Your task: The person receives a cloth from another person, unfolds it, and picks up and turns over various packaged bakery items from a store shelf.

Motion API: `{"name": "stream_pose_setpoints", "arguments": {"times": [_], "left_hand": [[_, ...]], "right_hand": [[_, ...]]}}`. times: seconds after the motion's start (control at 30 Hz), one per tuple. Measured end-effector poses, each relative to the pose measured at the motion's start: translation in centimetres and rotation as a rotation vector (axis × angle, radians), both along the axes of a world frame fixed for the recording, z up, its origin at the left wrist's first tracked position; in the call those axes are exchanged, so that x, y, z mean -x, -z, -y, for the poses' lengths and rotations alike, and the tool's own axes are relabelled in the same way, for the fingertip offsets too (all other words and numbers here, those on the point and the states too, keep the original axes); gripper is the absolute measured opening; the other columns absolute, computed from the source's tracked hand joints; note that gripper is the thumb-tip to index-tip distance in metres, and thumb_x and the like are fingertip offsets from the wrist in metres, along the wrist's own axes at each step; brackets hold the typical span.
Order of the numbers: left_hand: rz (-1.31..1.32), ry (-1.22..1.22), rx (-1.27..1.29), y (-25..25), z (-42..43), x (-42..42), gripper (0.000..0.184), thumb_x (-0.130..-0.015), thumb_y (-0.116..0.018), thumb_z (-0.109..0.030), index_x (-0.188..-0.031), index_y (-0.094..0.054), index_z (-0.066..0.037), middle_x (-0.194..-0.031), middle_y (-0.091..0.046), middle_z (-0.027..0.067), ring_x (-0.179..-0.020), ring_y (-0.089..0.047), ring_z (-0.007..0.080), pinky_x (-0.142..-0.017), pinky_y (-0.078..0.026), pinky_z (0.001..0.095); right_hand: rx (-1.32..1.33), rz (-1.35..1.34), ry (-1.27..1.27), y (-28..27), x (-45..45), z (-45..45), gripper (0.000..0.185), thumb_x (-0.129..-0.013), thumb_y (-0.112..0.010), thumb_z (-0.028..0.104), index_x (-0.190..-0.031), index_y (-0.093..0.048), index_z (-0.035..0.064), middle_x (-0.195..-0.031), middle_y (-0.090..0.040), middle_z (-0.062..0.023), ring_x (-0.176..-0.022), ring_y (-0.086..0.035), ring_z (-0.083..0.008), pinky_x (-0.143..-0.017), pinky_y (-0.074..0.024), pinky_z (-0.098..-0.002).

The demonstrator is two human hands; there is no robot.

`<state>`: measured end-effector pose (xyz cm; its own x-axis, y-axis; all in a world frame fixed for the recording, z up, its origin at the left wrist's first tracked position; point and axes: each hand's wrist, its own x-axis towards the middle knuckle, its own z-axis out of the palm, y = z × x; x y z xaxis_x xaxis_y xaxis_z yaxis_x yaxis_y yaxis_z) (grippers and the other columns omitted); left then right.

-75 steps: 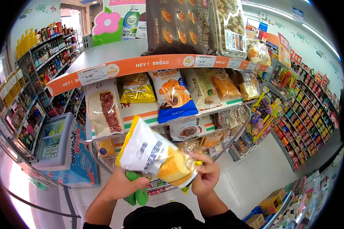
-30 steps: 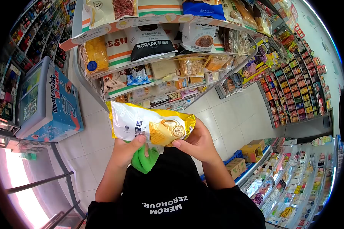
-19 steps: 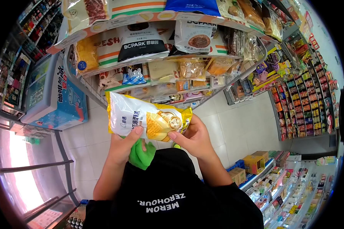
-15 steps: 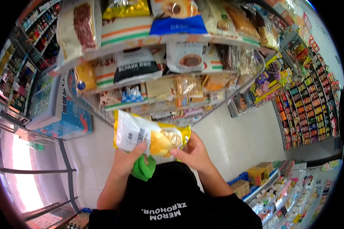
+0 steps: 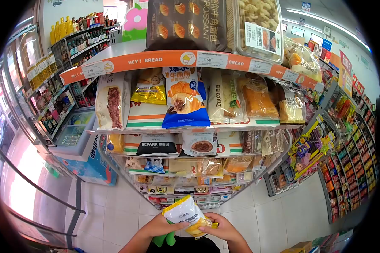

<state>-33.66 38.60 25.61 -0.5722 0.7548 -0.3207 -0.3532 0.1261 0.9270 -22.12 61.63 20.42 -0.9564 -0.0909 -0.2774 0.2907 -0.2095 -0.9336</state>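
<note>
Low in the head view, a white and yellow bread packet [image 5: 186,214] with a picture of bread on it is held up in front of my body. My left hand [image 5: 161,227] grips its left side, thumb across the front. The other end is pinched by my right hand [image 5: 222,228], also with the thumb on top. A green cloth [image 5: 165,239] hangs below my left hand, tucked against the palm. Just beyond the packet stands the tiered bread shelf [image 5: 156,60], with an orange price strip along its top edge.
A blue-and-white packet [image 5: 185,99] stands on the second tier beside a yellow packet [image 5: 148,90]. A clear tub [image 5: 257,33] sits on top. Left stands a chest freezer [image 5: 82,147]; snack racks [image 5: 350,160] line the right.
The view has tilted up, so the shelf's top tier and price strip now show. My hands and the packet sit lower in the picture, and the packet is tilted more steeply.
</note>
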Motion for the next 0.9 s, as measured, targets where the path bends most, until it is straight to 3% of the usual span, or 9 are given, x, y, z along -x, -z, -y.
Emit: {"name": "stream_pose_setpoints", "arguments": {"times": [0.1,0.23,0.37,0.4,0.5,0.53,0.57,0.77,0.9], "left_hand": [[-0.024,-0.017,0.019,1.6,-1.6,-1.5,0.059,-0.084,-0.080,-0.026,-0.132,-0.055,-0.004,-0.106,-0.068,0.0045,-0.082,-0.063,0.0091,-0.064,-0.053,0.0250],[-0.134,-0.032,0.058,4.3,-4.1,-3.2,0.062,-0.083,-0.081,-0.029,-0.132,-0.056,0.000,-0.122,-0.065,0.0078,-0.112,-0.060,0.0154,-0.098,-0.046,0.0311],[0.000,-0.144,0.011,4.8,-6.6,-4.6,0.068,-0.082,-0.083,-0.031,-0.134,-0.054,0.001,-0.125,-0.065,0.0096,-0.118,-0.058,0.0169,-0.103,-0.043,0.0321],[0.038,-0.195,-0.026,4.7,-6.9,-5.0,0.065,-0.083,-0.082,-0.030,-0.133,-0.054,0.001,-0.121,-0.065,0.0095,-0.108,-0.060,0.0167,-0.094,-0.046,0.0313],[0.153,-0.341,-0.137,4.2,-6.4,-5.7,0.058,-0.085,-0.080,-0.026,-0.131,-0.054,-0.001,-0.111,-0.068,0.0095,-0.080,-0.068,0.0163,-0.068,-0.057,0.0290],[0.191,-0.404,-0.158,4.0,-6.2,-5.9,0.049,-0.089,-0.075,-0.022,-0.128,-0.053,-0.002,-0.104,-0.068,0.0096,-0.062,-0.065,0.0165,-0.051,-0.054,0.0287],[0.200,-0.433,-0.211,4.3,-5.7,-5.9,0.048,-0.090,-0.074,-0.021,-0.128,-0.053,-0.002,-0.104,-0.068,0.0100,-0.062,-0.066,0.0174,-0.051,-0.055,0.0296],[0.197,-0.551,-0.340,4.3,-2.3,-6.4,0.044,-0.091,-0.070,-0.018,-0.127,-0.051,0.000,-0.102,-0.068,0.0129,-0.062,-0.068,0.0216,-0.052,-0.059,0.0329],[0.146,-0.614,-0.367,3.8,-0.9,-6.7,0.043,-0.091,-0.070,-0.015,-0.125,-0.052,0.002,-0.104,-0.068,0.0138,-0.063,-0.068,0.0213,-0.053,-0.059,0.0321]], "right_hand": [[-0.011,-0.047,0.060,0.5,-0.8,-1.5,0.047,-0.087,-0.077,0.011,-0.126,-0.057,-0.0034,-0.109,-0.066,-0.0069,-0.098,-0.063,-0.0122,-0.087,-0.0512,-0.0270],[0.044,-0.002,0.169,-0.6,-1.7,-3.1,0.047,-0.088,-0.076,0.015,-0.127,-0.057,-0.0030,-0.111,-0.065,-0.0068,-0.100,-0.061,-0.0115,-0.088,-0.0499,-0.0268],[-0.220,-0.135,0.090,-1.2,-2.0,-4.3,0.046,-0.093,-0.073,0.023,-0.128,-0.057,-0.0022,-0.112,-0.066,-0.0083,-0.104,-0.061,-0.0131,-0.091,-0.0493,-0.0289],[-0.368,-0.170,0.045,-3.3,-1.8,-4.7,0.045,-0.094,-0.070,0.024,-0.129,-0.056,-0.0017,-0.116,-0.066,-0.0138,-0.106,-0.064,-0.0210,-0.092,-0.0506,-0.0328],[-1.031,-0.652,0.107,-7.6,0.1,-6.3,0.044,-0.093,-0.069,0.022,-0.128,-0.057,-0.0019,-0.119,-0.065,-0.0205,-0.108,-0.065,-0.0325,-0.094,-0.0510,-0.0379],[-1.067,-0.742,0.164,-9.4,1.1,-6.7,0.043,-0.091,-0.069,0.021,-0.126,-0.059,-0.0020,-0.119,-0.064,-0.0220,-0.107,-0.064,-0.0364,-0.094,-0.0509,-0.0401],[-1.101,-0.831,0.222,-11.5,2.3,-6.9,0.043,-0.090,-0.069,0.020,-0.125,-0.060,-0.0021,-0.119,-0.064,-0.0236,-0.107,-0.063,-0.0402,-0.094,-0.0508,-0.0424],[-1.349,-1.493,0.158,-23.8,11.2,-2.8,0.037,-0.084,-0.071,0.014,-0.117,-0.063,0.0004,-0.127,-0.060,-0.0187,-0.111,-0.060,-0.0370,-0.095,-0.0489,-0.0444],[-1.518,-1.581,0.265,-26.2,19.8,0.6,0.037,-0.088,-0.067,0.024,-0.118,-0.063,0.0020,-0.136,-0.052,-0.0221,-0.125,-0.048,-0.0386,-0.106,-0.0387,-0.0487]]}}
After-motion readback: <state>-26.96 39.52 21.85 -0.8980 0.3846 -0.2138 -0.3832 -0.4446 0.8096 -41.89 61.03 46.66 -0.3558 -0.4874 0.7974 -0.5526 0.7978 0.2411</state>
